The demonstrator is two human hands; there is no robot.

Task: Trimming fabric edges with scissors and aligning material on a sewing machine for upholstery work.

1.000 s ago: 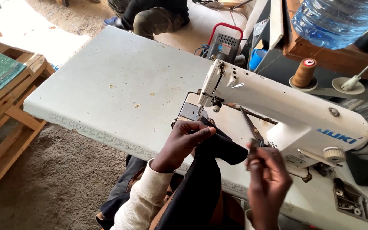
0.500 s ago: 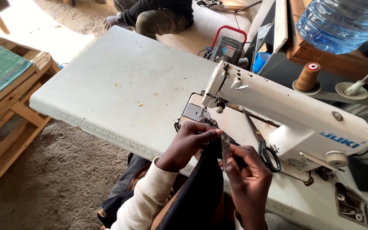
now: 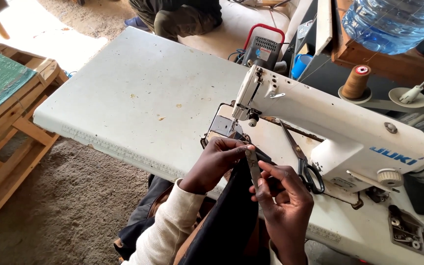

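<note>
1. Step in hand, as I judge it: the dark, near-black fabric piece (image 3: 231,216) is being lined up with a narrow grey strip (image 3: 254,169), probably a zip or tape, in front of the white industrial sewing machine (image 3: 330,127).
2. Left hand (image 3: 217,162): its grip is clenched on the fabric's top edge, fingertips pinching it just below the machine's needle area (image 3: 244,115).
3. Right hand (image 3: 283,201): thumb and forefinger pinch the grey strip, which stands nearly upright between the two hands. The grip is closed on the strip, not the cloth.
4. The fabric hangs from the left-hand pinch over the near edge of the white, speckled table (image 3: 138,98) into the person's lap. Strip and fabric edge touch at the top.
5. Black-handled scissors (image 3: 303,159) lie on the machine bed, just beside the right hand, untouched.
6. Next move, by my estimate, calls for keeping both pinches aligned while the paired edges go flat under the presser foot; a slip would skew the strip.
7. A brown thread cone (image 3: 357,81) stands behind the machine.
</note>
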